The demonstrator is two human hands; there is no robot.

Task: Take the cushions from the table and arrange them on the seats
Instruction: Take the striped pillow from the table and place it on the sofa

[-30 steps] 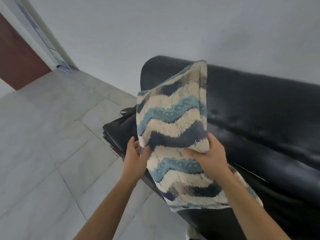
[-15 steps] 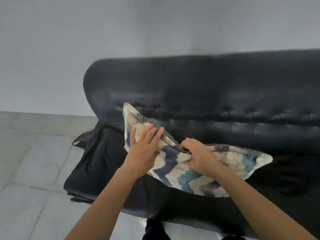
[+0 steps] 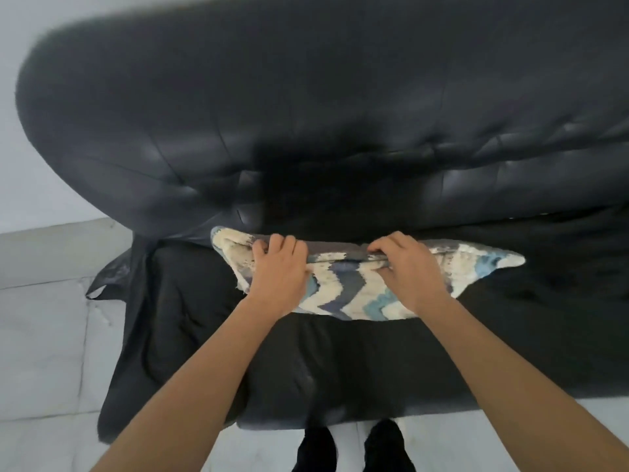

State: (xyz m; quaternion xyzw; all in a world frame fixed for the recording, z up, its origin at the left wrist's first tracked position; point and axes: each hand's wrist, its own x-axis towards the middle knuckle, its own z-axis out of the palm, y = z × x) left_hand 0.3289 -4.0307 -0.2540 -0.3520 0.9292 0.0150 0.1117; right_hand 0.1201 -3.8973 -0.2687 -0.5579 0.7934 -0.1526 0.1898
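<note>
- Watching remotely through the head camera, I look down on a black sofa (image 3: 510, 185), whose tufted backrest (image 3: 306, 114) fills the upper part of the view.
- The cushion (image 3: 343, 287), cream with blue and dark zigzag bands, rests on the seat (image 3: 374, 362) at the back, toward the sofa's rounded left end.
- Its patterned face tilts up toward me, and its upper edge lies close to the foot of the backrest. I cannot tell whether the two touch.
- My left hand (image 3: 277, 267) grips the cushion's upper edge left of centre, with the fingers curled over the top.
- My right hand (image 3: 408, 270) holds the same edge further right, with the fingers bent over the seam and bunching the fabric.
- The hands are apart, and a strip of the patterned cover shows between them.
- A loose black cover (image 3: 143, 335) drapes over the seat and hangs off its left side toward the floor (image 3: 44, 335) of pale tiles.
- Two dark shoes (image 3: 316, 447) stand on the tiles just in front of the sofa's front edge.
- A pale wall (image 3: 20, 148) shows at left behind the backrest.
</note>
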